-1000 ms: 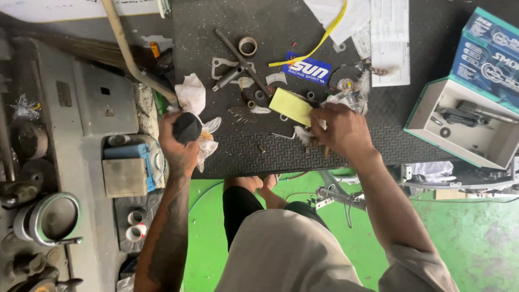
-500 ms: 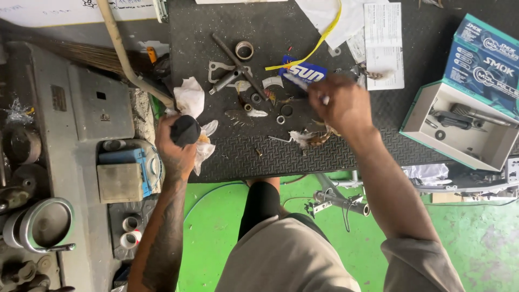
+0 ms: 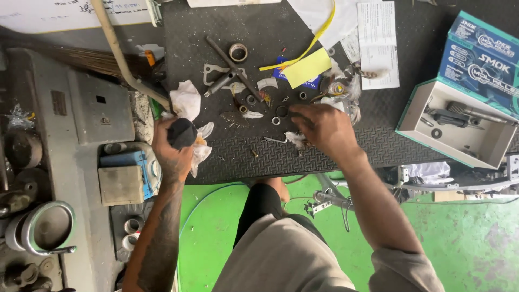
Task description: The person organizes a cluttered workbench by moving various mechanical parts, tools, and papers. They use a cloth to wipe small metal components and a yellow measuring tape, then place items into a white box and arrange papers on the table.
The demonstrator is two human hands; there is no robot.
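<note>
The left hand [image 3: 172, 141] gripped a black round part [image 3: 181, 133]. The right hand [image 3: 323, 127] reached, fingers loose, over little rings [image 3: 276, 120] not yet picked up.

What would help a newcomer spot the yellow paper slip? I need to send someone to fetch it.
Start at the black rubber mat that covers the bench. Near its far edge, above the right hand, lies the yellow paper slip, beside a curling yellow strap. It is the only flat, bright yellow rectangle among small grey metal rings and parts.
</note>
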